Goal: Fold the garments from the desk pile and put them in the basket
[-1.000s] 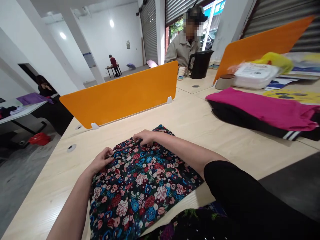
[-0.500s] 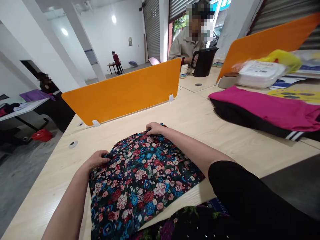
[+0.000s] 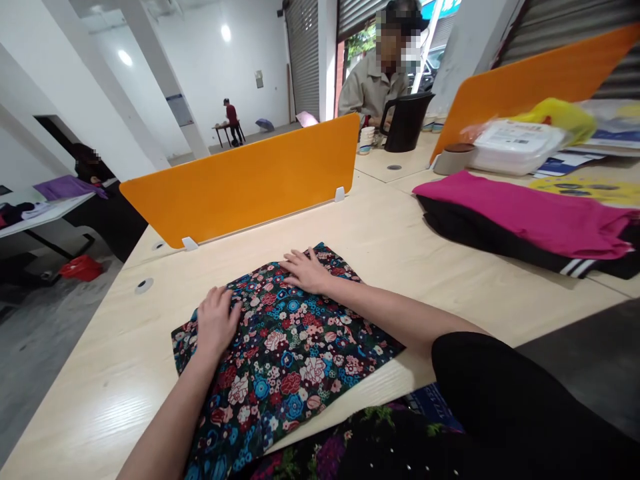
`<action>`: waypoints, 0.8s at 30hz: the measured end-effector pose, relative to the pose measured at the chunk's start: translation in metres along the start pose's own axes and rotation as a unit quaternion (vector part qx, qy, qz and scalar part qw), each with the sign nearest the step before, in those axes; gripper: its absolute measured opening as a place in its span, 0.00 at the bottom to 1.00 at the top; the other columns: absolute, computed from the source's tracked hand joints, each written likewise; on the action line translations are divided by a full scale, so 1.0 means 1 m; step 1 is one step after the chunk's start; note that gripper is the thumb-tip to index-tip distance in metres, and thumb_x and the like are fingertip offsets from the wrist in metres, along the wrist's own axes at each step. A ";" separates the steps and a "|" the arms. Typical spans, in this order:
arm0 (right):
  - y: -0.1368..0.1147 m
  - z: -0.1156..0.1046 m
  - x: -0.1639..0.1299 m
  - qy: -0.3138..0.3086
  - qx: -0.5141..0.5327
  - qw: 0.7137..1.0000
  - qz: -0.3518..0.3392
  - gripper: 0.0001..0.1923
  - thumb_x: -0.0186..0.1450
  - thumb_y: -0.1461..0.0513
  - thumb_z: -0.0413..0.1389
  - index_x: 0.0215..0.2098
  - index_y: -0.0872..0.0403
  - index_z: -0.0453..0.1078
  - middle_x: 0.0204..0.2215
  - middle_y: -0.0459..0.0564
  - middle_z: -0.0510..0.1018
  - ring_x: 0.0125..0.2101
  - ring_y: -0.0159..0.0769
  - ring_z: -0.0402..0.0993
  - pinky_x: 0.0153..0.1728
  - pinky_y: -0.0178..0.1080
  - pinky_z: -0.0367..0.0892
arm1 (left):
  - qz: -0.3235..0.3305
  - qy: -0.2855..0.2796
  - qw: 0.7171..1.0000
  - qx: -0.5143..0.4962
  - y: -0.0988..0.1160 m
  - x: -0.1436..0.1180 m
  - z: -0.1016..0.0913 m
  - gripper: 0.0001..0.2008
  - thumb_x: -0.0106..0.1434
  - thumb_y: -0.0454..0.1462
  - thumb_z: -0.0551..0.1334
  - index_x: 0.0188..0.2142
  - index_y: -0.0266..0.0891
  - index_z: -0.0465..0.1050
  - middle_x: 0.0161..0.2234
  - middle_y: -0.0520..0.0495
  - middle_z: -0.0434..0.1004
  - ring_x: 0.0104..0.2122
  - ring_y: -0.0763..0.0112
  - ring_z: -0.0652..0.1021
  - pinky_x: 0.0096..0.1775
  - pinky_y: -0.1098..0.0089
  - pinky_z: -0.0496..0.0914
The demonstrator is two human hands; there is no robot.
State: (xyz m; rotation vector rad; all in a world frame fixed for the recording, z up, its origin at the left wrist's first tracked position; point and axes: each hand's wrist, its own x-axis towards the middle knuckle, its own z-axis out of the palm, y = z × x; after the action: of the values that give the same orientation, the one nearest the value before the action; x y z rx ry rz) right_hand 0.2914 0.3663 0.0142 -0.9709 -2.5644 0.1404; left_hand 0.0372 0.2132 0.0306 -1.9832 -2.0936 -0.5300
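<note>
Head view has my left hand point(image 3: 216, 321) and right hand point(image 3: 305, 270) both open, palms flat, gripping nothing, smoothing the dark floral-print folded cloth point(image 3: 285, 353) on the pale wooden table point(image 3: 400, 233) (near edge); I judge another fold comes next.

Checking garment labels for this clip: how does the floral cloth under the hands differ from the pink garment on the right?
The floral cloth is multicoloured and patterned; the pink garment is plain. Both hands, left hand and right hand, lie flat on the floral cloth; the pink garment is untouched, lying on a black garment. Both rest on the table.
</note>
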 end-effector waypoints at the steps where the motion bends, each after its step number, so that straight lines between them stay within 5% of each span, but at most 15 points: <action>1: -0.002 0.003 -0.003 -0.036 0.006 0.999 -0.005 0.26 0.69 0.49 0.46 0.61 0.48 0.59 0.63 0.54 0.59 0.63 0.50 0.48 0.60 0.61 0.36 | 0.030 -0.036 0.999 0.008 0.006 -0.005 0.005 0.22 0.65 0.47 0.52 0.55 0.42 0.66 0.59 0.40 0.63 0.60 0.50 0.59 0.58 0.49 0.54; 6: 0.004 -0.002 -0.009 -0.082 0.021 0.996 0.036 0.30 0.69 0.46 0.42 0.66 0.48 0.51 0.66 0.53 0.53 0.65 0.50 0.43 0.60 0.62 0.37 | 0.018 -0.126 0.992 0.026 0.009 -0.011 0.018 0.28 0.67 0.49 0.48 0.64 0.46 0.55 0.66 0.44 0.52 0.63 0.48 0.55 0.60 0.43 0.49; 10: 0.009 -0.027 -0.036 -0.037 0.024 0.996 0.083 0.33 0.69 0.44 0.41 0.67 0.50 0.50 0.66 0.55 0.50 0.66 0.51 0.39 0.60 0.64 0.36 | 0.003 -0.102 0.995 0.024 0.020 -0.027 -0.009 0.28 0.67 0.49 0.49 0.63 0.44 0.56 0.66 0.40 0.50 0.64 0.50 0.53 0.59 0.41 0.51; 14: -0.012 -0.041 -0.101 -0.081 0.053 0.995 0.005 0.39 0.64 0.39 0.45 0.68 0.43 0.47 0.68 0.50 0.46 0.66 0.53 0.36 0.61 0.63 0.31 | 0.102 -0.099 0.990 0.012 0.058 -0.088 -0.032 0.30 0.65 0.50 0.51 0.65 0.52 0.49 0.67 0.48 0.46 0.65 0.50 0.49 0.60 0.43 0.53; 18: -0.040 -0.039 -0.148 -0.108 0.076 0.990 -0.052 0.36 0.63 0.40 0.48 0.66 0.41 0.51 0.67 0.48 0.50 0.66 0.51 0.38 0.62 0.60 0.29 | 0.207 -0.118 0.971 0.021 0.076 -0.145 -0.026 0.38 0.60 0.54 0.56 0.66 0.57 0.43 0.66 0.49 0.51 0.64 0.42 0.53 0.58 0.39 0.54; 21: -0.035 -0.041 -0.151 -0.077 0.110 0.990 -0.047 0.33 0.63 0.43 0.51 0.64 0.41 0.56 0.65 0.48 0.55 0.65 0.50 0.44 0.63 0.59 0.35 | 0.219 -0.134 0.966 0.015 0.065 -0.157 -0.023 0.37 0.60 0.53 0.56 0.66 0.55 0.44 0.65 0.48 0.52 0.64 0.44 0.54 0.58 0.41 0.55; 24: -0.006 -0.051 -0.145 0.042 0.131 0.986 0.093 0.26 0.66 0.49 0.50 0.60 0.48 0.63 0.59 0.53 0.66 0.59 0.48 0.59 0.60 0.54 0.52 | 0.159 -0.117 0.980 0.009 0.047 -0.150 -0.031 0.29 0.64 0.47 0.53 0.65 0.55 0.50 0.66 0.48 0.51 0.64 0.51 0.55 0.59 0.43 0.55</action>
State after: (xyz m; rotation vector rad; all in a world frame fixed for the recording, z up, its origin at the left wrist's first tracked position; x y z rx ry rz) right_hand 0.4070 0.2640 0.0155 -1.0852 -2.3034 0.4652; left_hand 0.0922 0.0654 0.0056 -2.4077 -1.8316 -0.2248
